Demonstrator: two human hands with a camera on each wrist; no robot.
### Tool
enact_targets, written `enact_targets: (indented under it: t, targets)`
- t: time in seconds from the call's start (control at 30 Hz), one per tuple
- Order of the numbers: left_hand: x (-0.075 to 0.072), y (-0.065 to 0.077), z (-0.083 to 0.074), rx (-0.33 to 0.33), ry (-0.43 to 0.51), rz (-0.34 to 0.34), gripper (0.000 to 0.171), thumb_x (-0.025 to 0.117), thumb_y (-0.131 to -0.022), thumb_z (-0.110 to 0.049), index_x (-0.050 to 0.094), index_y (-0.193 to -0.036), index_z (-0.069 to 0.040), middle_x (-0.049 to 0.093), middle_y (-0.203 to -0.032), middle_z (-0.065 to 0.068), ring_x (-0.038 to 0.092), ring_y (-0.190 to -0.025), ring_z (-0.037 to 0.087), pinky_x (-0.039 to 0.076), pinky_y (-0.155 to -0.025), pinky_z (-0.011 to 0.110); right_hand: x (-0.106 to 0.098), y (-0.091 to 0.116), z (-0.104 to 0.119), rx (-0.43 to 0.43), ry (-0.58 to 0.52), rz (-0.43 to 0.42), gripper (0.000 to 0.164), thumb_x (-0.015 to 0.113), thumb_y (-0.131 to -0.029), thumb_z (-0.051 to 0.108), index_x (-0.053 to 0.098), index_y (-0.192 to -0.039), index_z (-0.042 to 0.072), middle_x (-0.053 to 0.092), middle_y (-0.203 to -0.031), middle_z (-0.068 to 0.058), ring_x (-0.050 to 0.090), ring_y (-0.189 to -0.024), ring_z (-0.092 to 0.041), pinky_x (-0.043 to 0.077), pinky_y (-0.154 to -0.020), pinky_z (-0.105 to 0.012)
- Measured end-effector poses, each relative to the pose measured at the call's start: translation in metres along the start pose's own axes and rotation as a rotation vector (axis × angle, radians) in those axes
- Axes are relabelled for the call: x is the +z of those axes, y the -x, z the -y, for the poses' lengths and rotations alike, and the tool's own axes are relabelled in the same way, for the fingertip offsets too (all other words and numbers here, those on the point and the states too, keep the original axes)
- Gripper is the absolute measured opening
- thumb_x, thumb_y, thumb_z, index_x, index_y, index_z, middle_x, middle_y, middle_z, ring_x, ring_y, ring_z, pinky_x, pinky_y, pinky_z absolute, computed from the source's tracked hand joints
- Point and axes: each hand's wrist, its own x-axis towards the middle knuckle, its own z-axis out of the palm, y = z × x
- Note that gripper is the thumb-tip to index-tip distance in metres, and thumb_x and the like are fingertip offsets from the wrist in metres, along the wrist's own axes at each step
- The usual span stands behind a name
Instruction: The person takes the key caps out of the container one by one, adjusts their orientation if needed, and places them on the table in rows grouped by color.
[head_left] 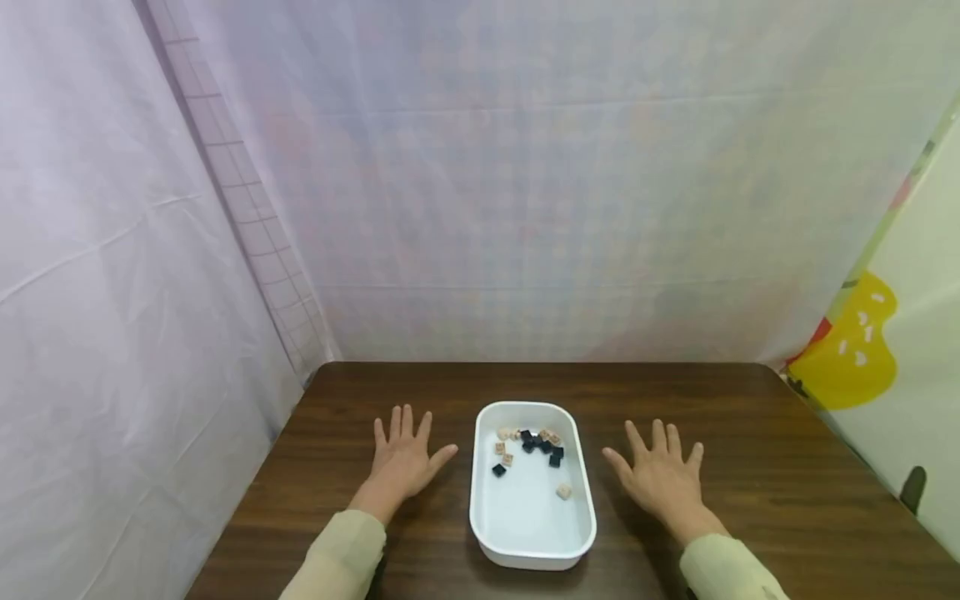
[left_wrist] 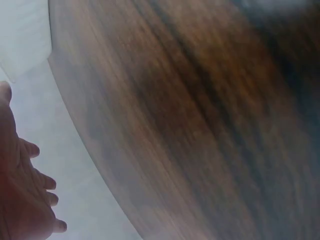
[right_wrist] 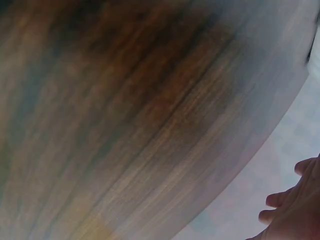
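A white rectangular tray (head_left: 532,533) stands on the table between my two hands. In its far half lie several small black square pieces (head_left: 546,447) and several beige ones (head_left: 507,459), which look like keycaps; a lone beige piece (head_left: 563,492) sits nearer the right wall. My left hand (head_left: 402,463), palm down with fingers spread, is left of the tray and holds nothing. Its thumb points toward the tray's wall. On the other side my right hand (head_left: 662,477) is likewise spread, apart from the tray, with nothing in it.
The dark brown wooden table (head_left: 750,467) has rounded far corners. A pale curtain (head_left: 525,208) hangs behind its far edge, and a white sheet (head_left: 112,333) along the left. At the right hangs a white cloth with a yellow print (head_left: 855,358).
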Motion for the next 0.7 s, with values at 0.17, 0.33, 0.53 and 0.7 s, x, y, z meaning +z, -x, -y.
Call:
enact_targets:
  t: [0.17,0.33,0.53,0.7]
  targets:
    - [-0.002,0.0,0.0,0.003,0.002,0.007,0.08,0.044,-0.098,-0.062,0.032,-0.155,-0.007,0.016,-0.159,0.029,0.006,-0.148,0.044,-0.001,-0.113,0.065,-0.001,-0.001,0.001,-0.002,-0.004,-0.006,0.078,0.038,-0.099,0.064,0.039,-0.15,0.006,0.022,-0.149,-0.041,0.014,-0.138,-0.06,0.0,-0.102,-0.079]
    - [-0.003,0.0,0.001,0.0,0.006,-0.001,0.08,0.045,-0.097,-0.062,0.033,-0.154,-0.007,0.017,-0.159,0.029,0.006,-0.148,0.044,0.0,-0.113,0.065,-0.003,-0.002,0.004,-0.003,-0.012,-0.006,0.08,0.034,-0.098,0.067,0.039,-0.151,0.006,0.024,-0.149,-0.041,0.015,-0.138,-0.06,0.003,-0.101,-0.079]
    - [0.0,-0.002,-0.001,0.011,0.007,-0.019,0.08,0.049,-0.096,-0.061,0.036,-0.153,-0.006,0.022,-0.157,0.03,0.011,-0.147,0.045,0.005,-0.113,0.066,-0.001,0.0,0.006,0.011,-0.022,-0.002,0.076,0.04,-0.099,0.062,0.039,-0.151,0.006,0.027,-0.148,-0.04,0.019,-0.137,-0.059,0.005,-0.101,-0.079]
    - [0.0,-0.005,-0.002,0.012,0.018,-0.031,0.079,0.052,-0.096,-0.06,0.037,-0.152,-0.006,0.024,-0.156,0.03,0.013,-0.147,0.044,0.006,-0.113,0.066,0.0,-0.002,0.01,0.021,-0.046,-0.002,0.075,0.038,-0.099,0.063,0.039,-0.151,0.008,0.032,-0.147,-0.038,0.026,-0.135,-0.058,0.008,-0.102,-0.079]
